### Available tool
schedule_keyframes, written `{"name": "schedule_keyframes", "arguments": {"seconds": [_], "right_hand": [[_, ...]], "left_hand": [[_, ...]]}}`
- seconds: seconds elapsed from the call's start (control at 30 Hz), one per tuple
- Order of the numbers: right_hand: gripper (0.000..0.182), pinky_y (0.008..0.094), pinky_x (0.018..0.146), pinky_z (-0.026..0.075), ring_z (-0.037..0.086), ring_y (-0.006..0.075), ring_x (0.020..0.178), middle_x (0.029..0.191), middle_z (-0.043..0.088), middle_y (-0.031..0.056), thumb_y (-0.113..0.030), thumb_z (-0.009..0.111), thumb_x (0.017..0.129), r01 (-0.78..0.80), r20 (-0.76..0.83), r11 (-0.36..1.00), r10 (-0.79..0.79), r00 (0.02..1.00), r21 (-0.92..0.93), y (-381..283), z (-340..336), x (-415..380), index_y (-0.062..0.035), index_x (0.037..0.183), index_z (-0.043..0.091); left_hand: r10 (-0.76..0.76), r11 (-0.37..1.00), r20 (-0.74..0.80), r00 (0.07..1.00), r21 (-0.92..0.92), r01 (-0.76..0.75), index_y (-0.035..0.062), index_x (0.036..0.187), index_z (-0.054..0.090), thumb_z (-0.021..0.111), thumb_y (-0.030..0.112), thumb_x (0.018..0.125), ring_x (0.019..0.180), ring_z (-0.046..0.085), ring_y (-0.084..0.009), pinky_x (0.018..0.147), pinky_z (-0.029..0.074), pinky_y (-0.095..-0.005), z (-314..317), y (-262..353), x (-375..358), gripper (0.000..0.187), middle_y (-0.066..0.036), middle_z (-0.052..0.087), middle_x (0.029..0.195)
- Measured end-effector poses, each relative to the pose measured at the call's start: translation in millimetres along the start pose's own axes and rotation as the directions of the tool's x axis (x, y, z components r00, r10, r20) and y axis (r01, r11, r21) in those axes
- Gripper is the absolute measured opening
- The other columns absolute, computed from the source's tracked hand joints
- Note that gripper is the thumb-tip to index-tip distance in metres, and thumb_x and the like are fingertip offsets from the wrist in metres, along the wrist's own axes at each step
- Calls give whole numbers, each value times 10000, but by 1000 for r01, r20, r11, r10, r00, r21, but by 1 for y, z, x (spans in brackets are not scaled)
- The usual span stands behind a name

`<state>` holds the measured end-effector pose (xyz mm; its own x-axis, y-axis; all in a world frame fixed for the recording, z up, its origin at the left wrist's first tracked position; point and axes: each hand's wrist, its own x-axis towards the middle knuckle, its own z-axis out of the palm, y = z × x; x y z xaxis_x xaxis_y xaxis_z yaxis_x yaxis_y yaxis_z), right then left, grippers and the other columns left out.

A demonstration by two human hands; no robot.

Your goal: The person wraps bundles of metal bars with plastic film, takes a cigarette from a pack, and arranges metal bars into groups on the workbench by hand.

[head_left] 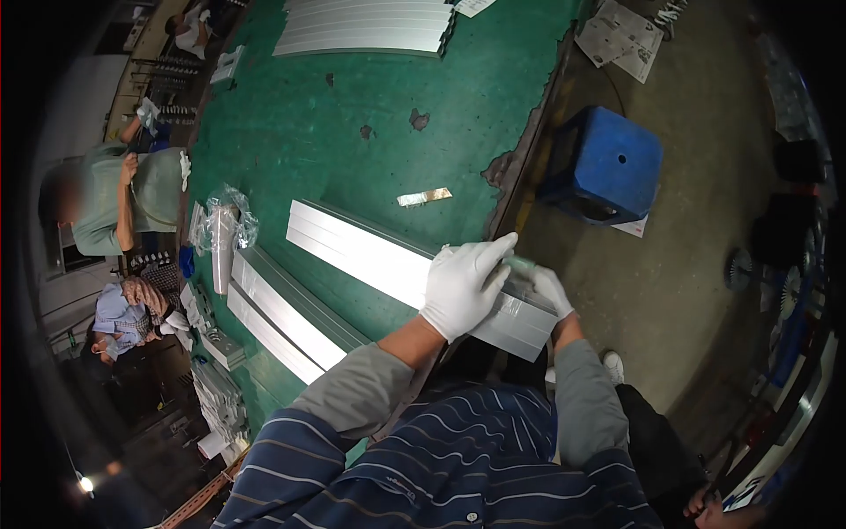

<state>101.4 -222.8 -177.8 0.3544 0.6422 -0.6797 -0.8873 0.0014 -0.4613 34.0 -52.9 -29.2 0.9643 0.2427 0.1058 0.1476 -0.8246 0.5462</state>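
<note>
My left hand [463, 286], in a white glove, lies across a bundle of long silver metal bars [357, 251], its thumb and a finger stretched out and apart. To its right my right hand [551, 293], also gloved in white, is closed at a greenish, see-through thing [520, 264] that looks like a tape roll; its fingers are partly hidden behind it. The near end of the bundle sticks out past the table edge towards me. A shiny clear band crosses the bars between my hands.
More silver bars [286, 317] lie to the left on the green table [352, 106], near a plastic-wrapped roll [223, 242]. A bar stack [366, 26] is at the far end. A blue stool [612, 163] stands right of the table. People work along the left.
</note>
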Motion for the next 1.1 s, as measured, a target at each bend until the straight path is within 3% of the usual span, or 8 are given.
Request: {"name": "schedule_keyframes", "arguments": {"seconds": [0.17, 0.23, 0.33, 0.5, 0.63, 0.77, 0.93, 1.1], "right_hand": [[424, 337, 767, 575, 700, 236, 909, 1130, 702, 118, -331, 585, 1026, 5, -143, 842, 86, 986, 540, 133, -45, -32, -29, 1323, 586], [491, 339, 768, 572, 713, 248, 878, 1173, 694, 152, -358, 553, 1036, 269, -278, 776, -491, 826, -570, 253, -73, -18, -10, 1382, 532], [430, 284, 877, 533, 708, 211, 928, 1058, 748, 154, -293, 560, 1014, -18, -215, 948, -54, 975, -319, 109, 68, -121, 89, 1180, 667], [279, 261, 814, 548, 712, 206, 858, 1031, 742, 161, -116, 652, 952, 80, -101, 914, -130, 986, -398, 40, 134, -196, 90, 1138, 681], [319, 208, 594, 538, 715, 211, 776, 1059, 693, 196, -99, 558, 993, 175, -64, 980, -169, 984, 100, -31, 136, -176, 90, 1248, 587], [337, 176, 494, 474, 704, 201, 701, 1016, 699, 206, -175, 590, 1002, 122, -76, 991, -126, 989, -48, -71, 134, -153, 63, 1239, 609], [340, 215, 564, 503, 696, 195, 732, 1018, 707, 190, -205, 612, 999, -149, 31, 901, 177, 984, -408, -118, 113, -138, 46, 1227, 642], [371, 239, 688, 517, 671, 159, 802, 1033, 719, 137, -249, 619, 997, 311, 322, -87, -176, 930, -946, -134, 83, -101, 36, 1230, 664]], "left_hand": [[7, 986, -104, 995, -164, -24, 69, 1353, 571, 631, 56, 857, 826, 660, -210, 830, 487, -314, 0, -10, -3, 499, -26, 741, 1012], [-58, 973, -141, 988, -228, 24, 67, 1355, 568, 615, 26, 859, 831, 657, -207, 835, 488, -317, 2, -9, -5, 500, -29, 743, 1038], [-101, 951, -165, 981, -304, 46, 68, 1359, 567, 608, 27, 863, 837, 655, -213, 846, 485, -318, 4, -8, -9, 500, -29, 744, 1026], [-77, 917, -162, 984, -399, 6, 70, 1370, 561, 605, 39, 864, 859, 645, -231, 869, 480, -322, -5, -20, -8, 509, -39, 738, 1052], [68, 914, -33, 997, -398, -76, 69, 1374, 560, 622, 63, 855, 889, 636, -241, 886, 481, -327, -19, -25, -11, 523, -57, 721, 1116], [346, 915, 259, 902, -306, -263, 63, 1364, 571, 658, 101, 835, 932, 630, -235, 903, 487, -332, -34, -32, -11, 538, -82, 693, 1193], [236, 866, 600, 764, -487, 114, 47, 1338, 593, 706, 140, 799, 1025, 634, -220, 929, 496, -353, -41, -34, 22, 559, -102, 654, 1274], [172, 837, 539, 825, -522, 167, 29, 1306, 612, 712, 141, 795, 1061, 646, -221, 940, 500, -375, -24, -18, 51, 533, -111, 664, 1243]]}}
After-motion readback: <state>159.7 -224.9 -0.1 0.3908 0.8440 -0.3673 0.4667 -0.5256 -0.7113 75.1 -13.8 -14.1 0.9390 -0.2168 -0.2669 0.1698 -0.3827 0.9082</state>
